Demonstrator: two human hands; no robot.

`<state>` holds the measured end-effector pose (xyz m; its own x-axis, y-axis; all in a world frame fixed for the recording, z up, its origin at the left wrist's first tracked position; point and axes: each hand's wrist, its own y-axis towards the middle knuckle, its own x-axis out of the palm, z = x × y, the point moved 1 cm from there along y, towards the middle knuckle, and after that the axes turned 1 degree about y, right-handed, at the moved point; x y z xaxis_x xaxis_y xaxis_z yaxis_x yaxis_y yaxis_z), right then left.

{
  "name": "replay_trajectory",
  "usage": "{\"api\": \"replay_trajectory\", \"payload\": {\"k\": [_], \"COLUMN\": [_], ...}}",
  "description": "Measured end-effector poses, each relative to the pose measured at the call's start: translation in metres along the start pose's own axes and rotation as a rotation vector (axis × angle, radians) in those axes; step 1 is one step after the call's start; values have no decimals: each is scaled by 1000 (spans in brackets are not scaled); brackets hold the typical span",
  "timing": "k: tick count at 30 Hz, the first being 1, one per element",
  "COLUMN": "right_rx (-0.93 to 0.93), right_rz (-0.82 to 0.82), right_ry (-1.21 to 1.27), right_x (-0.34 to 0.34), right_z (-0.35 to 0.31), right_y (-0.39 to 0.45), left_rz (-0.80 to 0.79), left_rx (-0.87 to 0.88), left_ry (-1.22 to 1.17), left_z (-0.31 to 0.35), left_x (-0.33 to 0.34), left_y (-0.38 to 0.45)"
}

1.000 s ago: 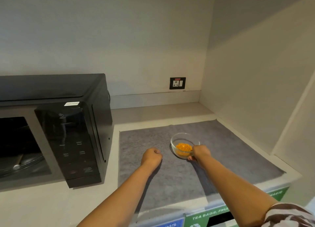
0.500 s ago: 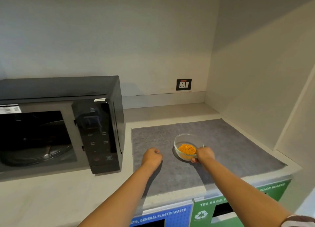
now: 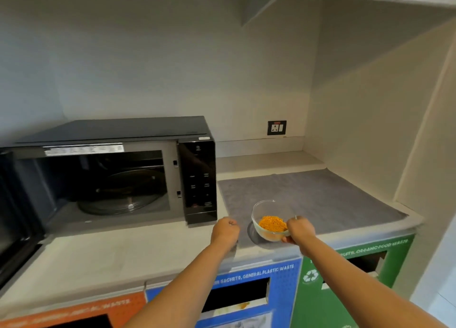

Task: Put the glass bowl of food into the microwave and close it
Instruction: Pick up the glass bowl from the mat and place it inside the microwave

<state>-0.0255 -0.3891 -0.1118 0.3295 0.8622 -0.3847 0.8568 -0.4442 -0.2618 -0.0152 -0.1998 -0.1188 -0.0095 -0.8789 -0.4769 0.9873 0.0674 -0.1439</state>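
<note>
Lifted now off the grey mat (image 3: 320,194) near the counter's front edge, glass bowl (image 3: 267,223) gripped by right hand (image 3: 299,230); left hand (image 3: 225,231) fisted, empty; next: carrying leftward into open microwave (image 3: 108,177).

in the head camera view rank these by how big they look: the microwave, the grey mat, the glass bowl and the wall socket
1. microwave
2. grey mat
3. glass bowl
4. wall socket
The socket sits farther from the camera, so it may look smaller than it is.
</note>
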Motion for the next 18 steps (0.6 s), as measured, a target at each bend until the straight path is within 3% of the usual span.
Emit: {"api": "replay_trajectory", "payload": {"k": [8, 14, 15, 18], "right_rx": [-32, -52, -69, -110], "right_rz": [-136, -214, -271, -318], "right_ry": [30, -5, -44, -75], "right_x": [78, 118, 150, 167], "right_z": [6, 5, -7, -11], "right_y": [-104, -143, -177, -197], "left_rz": [122, 190, 263, 283], "left_rx": [-154, -263, -278, -265], "left_ry": [-117, -369, -438, -501], "left_z": [-68, -92, -111, -120], "left_x": [-84, -117, -159, -176], "left_y": [-64, -91, -112, -119]}}
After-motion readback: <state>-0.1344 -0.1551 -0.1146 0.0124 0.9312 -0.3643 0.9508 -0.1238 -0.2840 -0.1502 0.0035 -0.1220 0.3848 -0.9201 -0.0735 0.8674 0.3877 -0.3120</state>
